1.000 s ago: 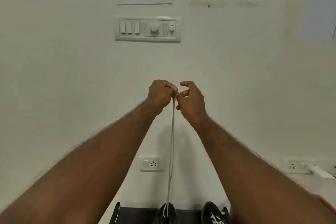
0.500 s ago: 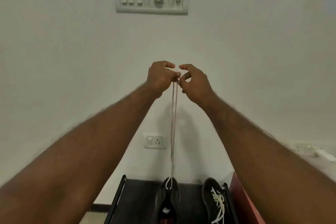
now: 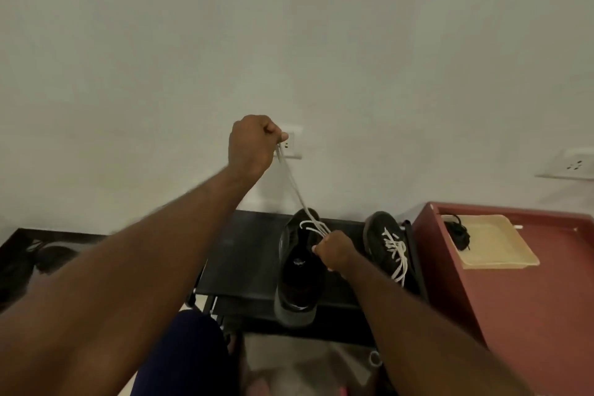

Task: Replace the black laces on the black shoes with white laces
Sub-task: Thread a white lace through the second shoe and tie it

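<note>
The left hand [image 3: 254, 145] was raised in a fist before a wall socket [image 3: 295, 149], its fingers clamped on the upper ends of the lace [image 3: 297, 190]. Both white strands ran taut from it toward five o'clock, down to the shoe [image 3: 299, 280]. The shoe lay lengthwise on a black rack [image 3: 244, 251], with its near end past the rack's front edge. The lace crossed the shoe's far eyelets. There, at the shoe's one o'clock, the right hand [image 3: 334, 251] was curled shut on the strands. At three o'clock from this shoe sat a second shoe [image 3: 384, 235], already threaded in white, its loose ends trailing toward six o'clock. Just beside the rack at three o'clock stood a red cabinet [image 3: 530, 299] bearing a pale tray [image 3: 495, 244]. A bunched black lace [image 3: 459, 233] lay at the tray's ten o'clock corner.
</note>
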Motion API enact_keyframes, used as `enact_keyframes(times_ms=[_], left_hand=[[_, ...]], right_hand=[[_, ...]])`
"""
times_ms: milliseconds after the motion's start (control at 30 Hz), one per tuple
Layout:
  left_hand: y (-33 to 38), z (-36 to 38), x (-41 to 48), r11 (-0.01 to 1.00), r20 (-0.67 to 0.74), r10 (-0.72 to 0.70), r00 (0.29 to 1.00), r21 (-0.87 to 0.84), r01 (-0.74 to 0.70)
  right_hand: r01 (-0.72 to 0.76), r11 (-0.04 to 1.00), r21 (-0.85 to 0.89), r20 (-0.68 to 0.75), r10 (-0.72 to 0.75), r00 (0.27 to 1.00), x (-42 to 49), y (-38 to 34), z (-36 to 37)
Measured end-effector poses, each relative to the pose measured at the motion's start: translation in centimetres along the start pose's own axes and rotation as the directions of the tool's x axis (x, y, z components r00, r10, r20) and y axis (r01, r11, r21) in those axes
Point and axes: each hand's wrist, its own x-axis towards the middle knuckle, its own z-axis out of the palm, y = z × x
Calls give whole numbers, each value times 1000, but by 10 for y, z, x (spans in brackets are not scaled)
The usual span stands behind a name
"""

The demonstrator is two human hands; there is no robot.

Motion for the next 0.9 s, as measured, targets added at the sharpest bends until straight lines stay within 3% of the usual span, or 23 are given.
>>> enact_keyframes(times_ms=[167, 433, 667, 900], left_hand=[[-36, 18, 2, 997, -42, -40, 998, -73, 37], [-36, 29, 23, 960, -150, -60, 987, -279, 16], [-33, 37, 26, 951, -133, -51, 990, -308, 7], [-40, 39, 23, 958, -112, -40, 993, -288, 6]], right_hand=[[4, 996, -85, -208, -21, 978, 39, 1, 29], [25, 1000, 15, -350, -18, 937, 70, 4, 47], [167, 967, -194, -283, -218, 934, 80, 3, 40], [129, 924, -360, -197, -210, 958, 91, -5, 34]])
